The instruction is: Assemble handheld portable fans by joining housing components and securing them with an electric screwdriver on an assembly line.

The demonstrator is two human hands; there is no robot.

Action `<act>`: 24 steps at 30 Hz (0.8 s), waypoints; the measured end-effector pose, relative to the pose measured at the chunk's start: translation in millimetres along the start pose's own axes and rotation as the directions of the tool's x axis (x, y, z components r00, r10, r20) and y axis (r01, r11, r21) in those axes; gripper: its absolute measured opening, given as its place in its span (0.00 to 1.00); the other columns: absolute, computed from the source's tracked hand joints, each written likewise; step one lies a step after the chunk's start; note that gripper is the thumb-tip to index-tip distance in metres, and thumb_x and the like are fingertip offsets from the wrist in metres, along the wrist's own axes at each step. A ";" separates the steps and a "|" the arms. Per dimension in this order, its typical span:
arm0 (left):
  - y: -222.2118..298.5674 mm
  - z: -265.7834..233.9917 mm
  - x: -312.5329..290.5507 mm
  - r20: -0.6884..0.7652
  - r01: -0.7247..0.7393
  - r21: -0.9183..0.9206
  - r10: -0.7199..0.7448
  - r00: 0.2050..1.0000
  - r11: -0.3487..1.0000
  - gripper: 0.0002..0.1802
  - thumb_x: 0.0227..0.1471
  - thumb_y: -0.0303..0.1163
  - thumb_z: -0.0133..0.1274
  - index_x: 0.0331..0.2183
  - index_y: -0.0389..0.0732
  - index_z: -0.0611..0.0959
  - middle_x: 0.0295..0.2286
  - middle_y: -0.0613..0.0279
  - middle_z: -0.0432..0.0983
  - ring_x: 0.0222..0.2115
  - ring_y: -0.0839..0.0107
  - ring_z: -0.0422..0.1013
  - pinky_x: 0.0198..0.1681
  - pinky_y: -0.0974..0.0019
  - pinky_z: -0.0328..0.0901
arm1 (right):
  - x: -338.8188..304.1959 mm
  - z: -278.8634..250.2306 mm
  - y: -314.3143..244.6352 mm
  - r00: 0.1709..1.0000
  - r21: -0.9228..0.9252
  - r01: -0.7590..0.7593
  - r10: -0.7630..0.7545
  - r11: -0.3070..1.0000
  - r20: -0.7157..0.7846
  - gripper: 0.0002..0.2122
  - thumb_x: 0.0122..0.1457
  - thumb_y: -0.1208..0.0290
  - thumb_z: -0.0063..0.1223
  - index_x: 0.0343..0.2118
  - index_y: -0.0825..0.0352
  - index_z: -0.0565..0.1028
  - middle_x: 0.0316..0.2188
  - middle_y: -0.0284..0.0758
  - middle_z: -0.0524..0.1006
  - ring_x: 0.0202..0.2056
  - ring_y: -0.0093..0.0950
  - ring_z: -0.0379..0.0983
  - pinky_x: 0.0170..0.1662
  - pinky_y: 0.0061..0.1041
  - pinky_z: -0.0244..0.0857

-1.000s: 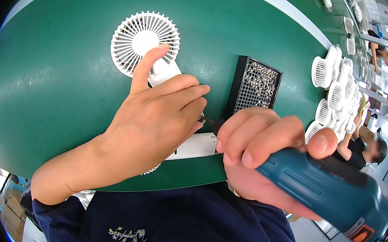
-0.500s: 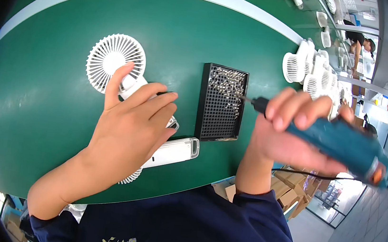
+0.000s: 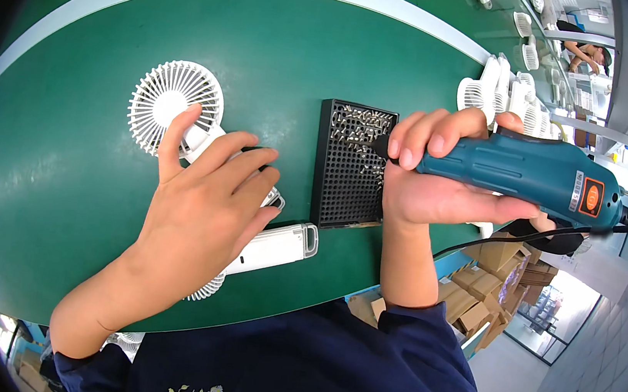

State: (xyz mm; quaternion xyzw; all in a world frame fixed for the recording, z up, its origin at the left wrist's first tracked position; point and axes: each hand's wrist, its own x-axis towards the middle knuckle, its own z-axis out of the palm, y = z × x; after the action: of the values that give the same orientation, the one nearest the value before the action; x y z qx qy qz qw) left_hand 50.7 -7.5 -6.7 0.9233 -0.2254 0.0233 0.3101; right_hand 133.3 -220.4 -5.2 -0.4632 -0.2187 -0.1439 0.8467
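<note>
On the green, smooth-topped desk [image 3: 47, 158], a white handheld fan [image 3: 169, 107] with a round, ribbed grille lies at the left, its handle slanting toward the lower right. The left hand [image 3: 200, 206] lies across that handle, its grip loose with the fingers spread apart; the handle's end shows between index finger and thumb. Just below, a second white fan [image 3: 277, 249] lies with its handle's looped end pointing right and its grille partly hidden under the wrist. Next comes a black, rectangular perforated tray [image 3: 348, 200], small silvery metal screws [image 3: 357, 127] scattered over its upper part. The right hand [image 3: 424, 193] has its grip clamped around a teal electric screwdriver [image 3: 518, 171], whose dark nose is over the tray; whether the tip touches a screw, I cannot tell. Beyond, more white fans [image 3: 472, 96] are heaped near the desk's far right.
</note>
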 end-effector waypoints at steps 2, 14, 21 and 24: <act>0.7 -0.5 -1.1 -0.025 0.004 0.015 -0.004 1.000 1.000 0.15 0.40 0.32 0.65 0.34 0.39 0.83 0.38 0.65 0.76 0.47 0.68 0.69 0.62 0.40 0.44 | -2.3 3.4 -3.1 0.999 0.029 -0.026 0.025 0.999 0.020 0.46 0.48 0.20 0.29 0.56 0.59 0.60 0.20 0.35 0.69 0.14 0.27 0.66 0.16 0.28 0.65; 1.9 -2.8 -1.9 -0.153 -0.106 -0.084 0.092 0.984 0.991 0.13 0.33 0.32 0.69 0.28 0.46 0.85 0.25 0.73 0.71 0.33 0.70 0.68 0.57 0.40 0.50 | -30.3 69.5 -34.9 0.992 0.060 -0.097 0.091 0.994 0.091 0.30 0.61 0.37 0.40 0.52 0.60 0.60 0.23 0.31 0.68 0.13 0.22 0.63 0.14 0.23 0.62; -0.4 2.0 -3.3 -0.236 -0.129 -0.167 0.088 0.968 0.977 0.09 0.34 0.29 0.67 0.24 0.44 0.83 0.22 0.74 0.69 0.29 0.74 0.68 0.56 0.42 0.51 | -30.3 67.2 -37.0 0.996 0.101 -0.082 0.080 0.991 0.027 0.30 0.62 0.38 0.38 0.53 0.60 0.61 0.23 0.31 0.68 0.14 0.24 0.64 0.16 0.26 0.64; -0.7 -0.2 -1.2 -0.222 -0.126 -0.202 0.080 0.972 0.971 0.09 0.34 0.28 0.68 0.24 0.44 0.84 0.21 0.74 0.70 0.29 0.74 0.69 0.56 0.44 0.52 | -30.1 64.6 -35.5 0.994 0.083 -0.111 0.110 0.990 0.022 0.31 0.62 0.37 0.36 0.55 0.60 0.61 0.23 0.31 0.67 0.14 0.24 0.64 0.15 0.26 0.64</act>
State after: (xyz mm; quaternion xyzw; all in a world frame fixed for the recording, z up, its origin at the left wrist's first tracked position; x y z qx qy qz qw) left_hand 50.0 -6.4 -7.1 0.8635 -0.2399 0.1134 0.4289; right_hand 76.2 -183.2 36.0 -0.4399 -0.2060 -0.0835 0.8701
